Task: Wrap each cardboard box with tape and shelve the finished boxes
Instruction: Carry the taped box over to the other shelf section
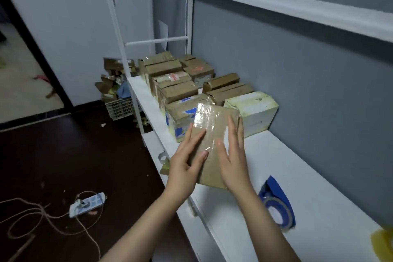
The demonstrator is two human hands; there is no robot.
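A flat cardboard box (pixel 213 127) wrapped in glossy clear tape is held up over the front edge of the white shelf (pixel 297 166). My left hand (pixel 185 161) holds its left edge, thumb lying on the face. My right hand (pixel 231 157) holds the right edge, thumb on the face and fingers running up the side. A blue tape dispenser (pixel 277 204) lies on the shelf to the right of my right forearm. Several taped boxes (pixel 176 83) stand in rows at the far end of the shelf, and a white box (pixel 253 110) is nearest.
A tape roll (pixel 163 158) sits on a lower shelf behind my left hand. A crate of cardboard scraps (pixel 119 106) stands on the dark floor by the shelf's far end. A power strip (pixel 88 204) and cables lie on the floor at left. The grey wall backs the shelf.
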